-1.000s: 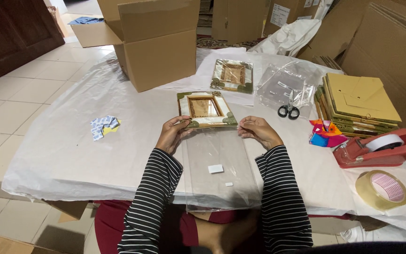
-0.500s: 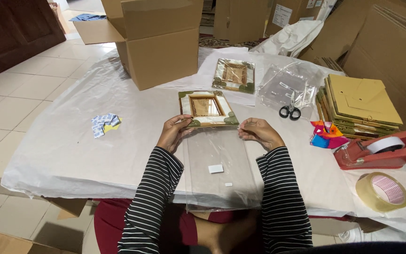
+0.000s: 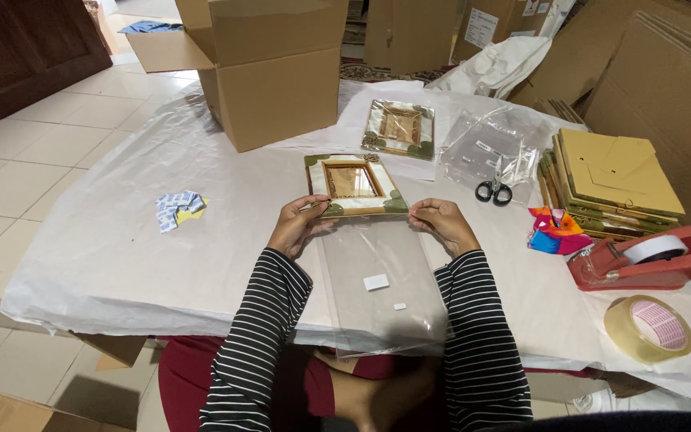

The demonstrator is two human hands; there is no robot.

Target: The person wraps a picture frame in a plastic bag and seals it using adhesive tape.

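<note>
Far left on the worktop (image 3: 121, 240), covered in white sheeting, a small cluster of blue-and-white packets (image 3: 177, 210) lies on its own, well apart from the hands. Further back, an open cardboard box (image 3: 269, 76) stands on the far side.

Now the centre: the left hand (image 3: 297, 226) has its fingers curled round the near left corner of a decorated picture frame (image 3: 353, 184), pinching it together with the open edge of a clear plastic sleeve (image 3: 377, 280). The sleeve lies flat, running from the frame towards the near edge of the worktop between the 2 striped sleeves, with a small white label on it. The frame lies flat just beyond the hands, its near edge meeting the sleeve's mouth.

The right hand (image 3: 441, 224) is closed in a narrow grip on the sleeve's edge at the frame's near right corner.

Beyond, a second frame (image 3: 399, 128) rests flat, apart from the first. To its right lies a heap of clear bags (image 3: 493, 144), with black-handled scissors (image 3: 493, 190) at its near edge. Then a stack of flat yellow cartons (image 3: 609, 176), a bright scrap of coloured paper (image 3: 555, 232), a red tape dispenser (image 3: 649, 256), and nearest right a loose roll of tape (image 3: 649, 326).
</note>
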